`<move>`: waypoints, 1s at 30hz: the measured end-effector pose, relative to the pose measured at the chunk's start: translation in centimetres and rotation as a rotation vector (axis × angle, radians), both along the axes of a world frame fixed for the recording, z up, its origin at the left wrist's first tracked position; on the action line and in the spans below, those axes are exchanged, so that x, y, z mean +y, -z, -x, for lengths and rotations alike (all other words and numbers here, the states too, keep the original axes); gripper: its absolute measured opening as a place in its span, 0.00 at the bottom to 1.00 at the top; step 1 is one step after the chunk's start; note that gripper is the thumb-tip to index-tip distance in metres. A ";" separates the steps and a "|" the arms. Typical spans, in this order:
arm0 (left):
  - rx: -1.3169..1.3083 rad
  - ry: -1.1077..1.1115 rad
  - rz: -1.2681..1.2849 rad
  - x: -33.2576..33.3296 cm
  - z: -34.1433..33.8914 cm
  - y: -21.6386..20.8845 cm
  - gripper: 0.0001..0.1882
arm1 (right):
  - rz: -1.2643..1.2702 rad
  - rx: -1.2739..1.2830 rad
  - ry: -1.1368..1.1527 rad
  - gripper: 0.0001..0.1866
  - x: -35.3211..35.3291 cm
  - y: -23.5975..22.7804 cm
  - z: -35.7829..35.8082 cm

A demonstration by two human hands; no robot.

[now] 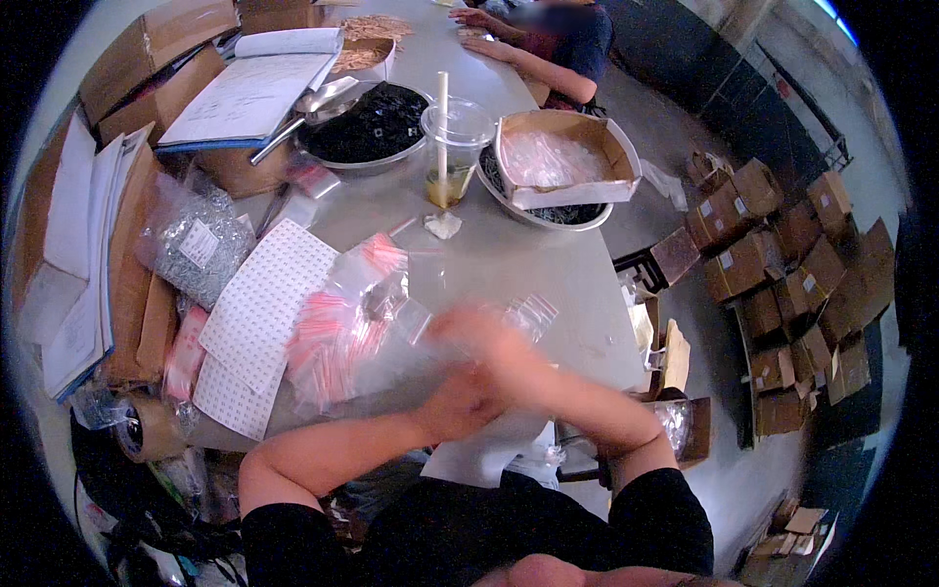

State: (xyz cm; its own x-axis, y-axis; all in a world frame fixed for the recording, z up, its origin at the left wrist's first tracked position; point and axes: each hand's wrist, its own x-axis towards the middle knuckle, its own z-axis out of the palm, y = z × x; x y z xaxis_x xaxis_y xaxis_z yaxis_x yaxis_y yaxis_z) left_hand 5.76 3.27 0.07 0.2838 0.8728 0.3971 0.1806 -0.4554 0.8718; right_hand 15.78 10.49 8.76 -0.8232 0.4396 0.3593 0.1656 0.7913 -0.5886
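Observation:
My right hand [474, 335] is smeared by motion over the front of the table, close to a pile of small clear zip bags with red edges [337, 333]. Just nearer to me is my left hand [462, 401], partly behind my right wrist, its fingers hidden. Whether either one holds anything I cannot make out. A few small clear bags [533, 315] lie just beyond my right hand. Left of the pile are white sheets of small printed labels [269, 284], overlapping each other.
A clear cup with a straw [452, 161] stands mid-table between a bowl of black parts [367, 127] with a metal scoop and a box of clear bags [558, 161] resting on another bowl. Bagged metal parts [201, 249] lie left. Another person's hands [484, 44] are at the far end.

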 end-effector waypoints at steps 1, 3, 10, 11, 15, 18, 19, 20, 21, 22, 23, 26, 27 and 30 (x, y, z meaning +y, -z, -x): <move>-0.022 -0.004 0.024 -0.1 0.0 0.0 0.10 | 0.201 -0.210 -0.191 0.19 -4.0 -2.6 1.6; 0.025 0.008 0.070 0.2 0.4 0.2 0.11 | 0.576 0.113 -0.597 0.18 -9.8 1.0 4.3; -0.010 0.000 0.081 0.0 0.7 -1.1 0.11 | 1.014 0.177 -0.649 0.30 -17.4 2.1 7.8; 0.013 -0.017 0.091 -0.2 0.7 -1.2 0.11 | 1.046 0.140 -0.638 0.31 -17.2 1.5 7.5; 0.009 0.004 0.124 -0.1 0.7 -1.5 0.11 | 1.116 0.074 -0.666 0.32 -17.2 0.6 6.9; 0.000 0.003 0.130 0.1 0.6 -0.8 0.11 | 1.087 0.080 -0.699 0.32 -17.7 -0.1 6.0; -0.020 0.007 0.143 0.1 0.6 -0.9 0.11 | 1.021 0.145 -0.676 0.32 -17.9 0.0 5.8; -0.041 0.010 0.156 0.1 0.6 -1.0 0.11 | 1.096 0.087 -0.733 0.29 -17.4 -0.2 5.3; -0.010 0.014 0.149 0.0 0.8 -1.1 0.11 | 1.170 0.030 -0.791 0.27 -16.2 -0.9 4.5; 0.019 0.017 0.136 0.0 0.9 -1.4 0.11 | 1.239 -0.034 -0.848 0.25 -14.9 -1.5 3.6; 0.048 0.019 0.123 0.1 0.9 -1.6 0.11 | 1.172 -0.043 -0.784 0.25 -13.8 -1.6 2.6; 0.007 0.013 0.179 0.2 0.8 -0.7 0.11 | 0.443 0.172 -0.106 0.20 -10.4 0.0 -2.6; 0.003 -0.011 0.129 0.0 0.8 -0.8 0.10 | 0.276 0.059 0.132 0.23 -8.9 -0.3 -4.7; -0.074 -0.050 0.017 -0.3 0.2 -2.1 0.07 | 0.069 -0.143 0.625 0.28 -7.1 1.3 -8.7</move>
State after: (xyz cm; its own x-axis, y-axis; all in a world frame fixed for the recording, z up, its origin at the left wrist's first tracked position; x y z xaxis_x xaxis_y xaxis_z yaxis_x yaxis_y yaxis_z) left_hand 5.52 2.94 2.12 0.2099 0.8919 0.4005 0.1374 -0.4324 0.8911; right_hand 24.45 3.36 7.42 -0.4418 0.8700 0.2189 0.6634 0.4811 -0.5730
